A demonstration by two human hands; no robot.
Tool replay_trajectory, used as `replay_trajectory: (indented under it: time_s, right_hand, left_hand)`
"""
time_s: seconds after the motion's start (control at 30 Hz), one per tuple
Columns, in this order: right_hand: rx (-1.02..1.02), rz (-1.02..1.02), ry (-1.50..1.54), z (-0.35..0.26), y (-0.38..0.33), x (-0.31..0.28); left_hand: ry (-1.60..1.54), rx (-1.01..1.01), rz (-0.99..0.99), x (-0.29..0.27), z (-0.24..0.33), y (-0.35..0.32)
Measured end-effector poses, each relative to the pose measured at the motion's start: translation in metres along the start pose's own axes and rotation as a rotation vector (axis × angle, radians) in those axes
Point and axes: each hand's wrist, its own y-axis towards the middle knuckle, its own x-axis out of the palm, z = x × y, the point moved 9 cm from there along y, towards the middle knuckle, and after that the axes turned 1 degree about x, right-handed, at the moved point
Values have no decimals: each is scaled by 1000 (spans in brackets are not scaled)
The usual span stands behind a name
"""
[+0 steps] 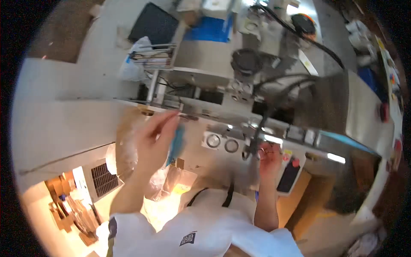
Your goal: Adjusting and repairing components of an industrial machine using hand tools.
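Observation:
My left hand [156,137] is raised at the front edge of the machine [205,112], left of its middle. Its thumb and fingers come together in a pinch, and motion blur hides what is between them. A blurred blue thing [176,143] shows just beside this hand. My right hand [269,157] is at the machine's front, right of the middle, its fingers curled close to a small shiny metal part [261,150]. What these fingers hold, if anything, cannot be made out. Between the hands is a metal block with two round openings [222,142].
A control panel [289,175] with red buttons sits right of my right hand. Dark cables [299,30] arch over the machine. At the back left are a wire rack [156,58] and a blue sheet [209,29]. Clear bags [158,182] and cardboard boxes [66,184] lie lower left.

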Motion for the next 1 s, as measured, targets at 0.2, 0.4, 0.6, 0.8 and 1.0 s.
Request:
replay_trajectory:
  time_s: [0.2,0.4,0.6,0.8,1.0]
  right_hand:
    - [-9,105,-456,-13,-82,-60]
    - [-223,-6,-1383,-4,-101,-89]
    - [-392,134,-1720,-37,-63,-101]
    - [-288,-169,-2144,-14,-39,-106]
    - [-546,-341,-2051,19,-49,-108]
  left_hand:
    - [43,-230,-490,71,-94,-112]
    - [-37,-220,-956,197,-193,-182]
    - [142,34,-923,233,-184,-159]
    - [197,20,-591,267,-202,-154]
    - [298,-291,-360,334,-226,-168]
